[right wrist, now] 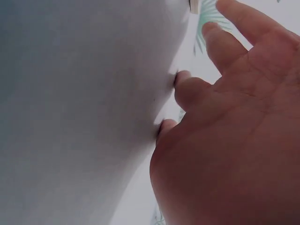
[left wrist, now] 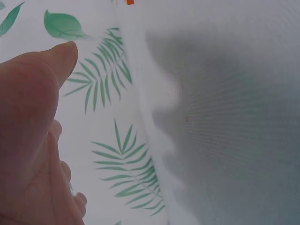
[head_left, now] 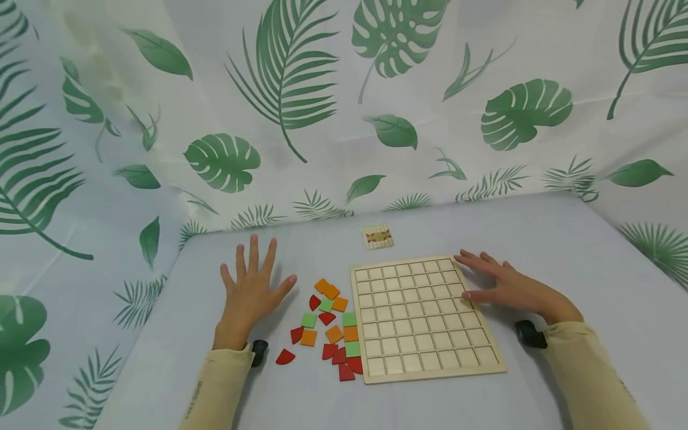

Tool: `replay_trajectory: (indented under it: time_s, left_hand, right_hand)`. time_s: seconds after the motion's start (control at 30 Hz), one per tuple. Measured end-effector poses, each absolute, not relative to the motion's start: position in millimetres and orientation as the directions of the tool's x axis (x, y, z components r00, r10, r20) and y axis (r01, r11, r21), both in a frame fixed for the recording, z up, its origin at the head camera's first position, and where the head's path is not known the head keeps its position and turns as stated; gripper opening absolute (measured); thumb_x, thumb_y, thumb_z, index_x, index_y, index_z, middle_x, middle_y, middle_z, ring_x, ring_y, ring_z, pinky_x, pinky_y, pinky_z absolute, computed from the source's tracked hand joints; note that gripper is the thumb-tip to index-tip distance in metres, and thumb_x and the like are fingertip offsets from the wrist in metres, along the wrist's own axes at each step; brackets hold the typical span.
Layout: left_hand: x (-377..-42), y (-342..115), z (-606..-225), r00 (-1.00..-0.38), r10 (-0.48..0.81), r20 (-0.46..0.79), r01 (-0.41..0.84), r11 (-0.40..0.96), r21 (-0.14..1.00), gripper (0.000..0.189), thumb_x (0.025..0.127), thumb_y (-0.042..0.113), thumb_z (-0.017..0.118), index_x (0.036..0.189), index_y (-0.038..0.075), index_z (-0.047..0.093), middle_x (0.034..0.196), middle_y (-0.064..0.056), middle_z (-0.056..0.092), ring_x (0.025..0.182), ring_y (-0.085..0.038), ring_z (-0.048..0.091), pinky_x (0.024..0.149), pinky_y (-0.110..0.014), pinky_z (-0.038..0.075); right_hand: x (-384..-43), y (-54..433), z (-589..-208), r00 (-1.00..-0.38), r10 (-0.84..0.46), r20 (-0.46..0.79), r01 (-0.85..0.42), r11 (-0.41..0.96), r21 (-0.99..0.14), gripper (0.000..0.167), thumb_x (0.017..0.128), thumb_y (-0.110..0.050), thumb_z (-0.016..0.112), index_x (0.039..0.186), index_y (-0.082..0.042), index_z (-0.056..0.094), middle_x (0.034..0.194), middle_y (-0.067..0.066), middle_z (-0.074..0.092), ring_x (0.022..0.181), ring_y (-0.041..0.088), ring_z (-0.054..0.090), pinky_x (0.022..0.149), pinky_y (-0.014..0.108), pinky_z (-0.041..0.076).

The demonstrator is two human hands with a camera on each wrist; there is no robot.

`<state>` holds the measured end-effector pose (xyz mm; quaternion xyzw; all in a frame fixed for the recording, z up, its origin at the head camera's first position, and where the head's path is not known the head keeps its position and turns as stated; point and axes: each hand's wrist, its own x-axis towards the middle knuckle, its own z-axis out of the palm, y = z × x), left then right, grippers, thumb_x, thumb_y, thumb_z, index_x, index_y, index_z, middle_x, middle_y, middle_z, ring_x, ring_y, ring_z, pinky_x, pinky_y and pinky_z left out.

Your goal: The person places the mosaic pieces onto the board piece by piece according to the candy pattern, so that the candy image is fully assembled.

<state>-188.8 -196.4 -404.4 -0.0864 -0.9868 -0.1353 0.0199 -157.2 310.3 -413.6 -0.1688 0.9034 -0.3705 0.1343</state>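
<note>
My left hand (head_left: 251, 298) is spread with its fingers straight, to the left of a scatter of small flat tiles, holding nothing. The tiles are orange squares (head_left: 309, 338), green squares (head_left: 309, 320) and red quarter circles (head_left: 285, 357). Right of them lies a wooden grid board (head_left: 424, 316), its cells bare. My right hand (head_left: 513, 291) is by the board's right edge, fingers loosely extended, with the thumb and fingertips overlapping that edge in the head view. In the right wrist view, two fingertips of the right hand (right wrist: 234, 122) come down at the white table surface.
Behind the board lies a small pattern card (head_left: 377, 237) showing a red, green and orange design on a grid. Several tiles lie against the board's left edge. A leaf-printed cloth (head_left: 322, 167) rises around the back and sides of the white table (head_left: 441, 406).
</note>
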Motion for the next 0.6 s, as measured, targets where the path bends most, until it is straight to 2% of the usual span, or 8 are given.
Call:
replay_trajectory:
  time_s: [0.27,0.43,0.6]
  left_hand:
    - [-186.4,-195.5,-407.8,-0.980,0.193,0.049,0.198,0.936,0.289,0.095,0.104,0.056,0.062,0.174,0.017,0.009,0.177,-0.018,-0.015,0.160,-0.050,-0.013,0.116,-0.080,-0.010]
    - [-185.3,-195.1,-407.6,-0.978,0.205,0.029,0.204,0.931,0.303,0.094,0.105,0.055,0.061,0.174,0.018,0.008,0.177,-0.017,-0.017,0.160,-0.049,-0.013,0.116,-0.079,-0.009]
    - [-184.2,-194.7,-403.6,-0.975,0.220,-0.003,0.208,0.926,0.314,0.093,0.106,0.053,0.060,0.174,0.018,0.007,0.177,-0.017,-0.018,0.160,-0.050,-0.013,0.117,-0.079,-0.009]
  right_hand:
    - [-143.6,319.7,-416.6,-0.886,-0.452,-0.099,-0.236,0.625,-0.744,0.087,0.093,-0.029,0.083,0.165,-0.004,0.039,0.174,0.022,0.023,0.158,0.056,0.001,0.119,0.074,-0.010]
    - [-145.9,321.0,-416.5,-0.865,-0.497,-0.075,-0.292,0.619,-0.729,0.077,0.095,-0.024,0.081,0.161,-0.004,0.046,0.172,0.022,0.029,0.157,0.058,0.001,0.117,0.078,-0.009]
    - [-151.1,319.7,-414.4,-0.860,-0.501,-0.100,-0.292,0.643,-0.708,0.076,0.094,-0.025,0.082,0.159,-0.002,0.049,0.170,0.023,0.032,0.156,0.060,0.001,0.116,0.080,-0.006]
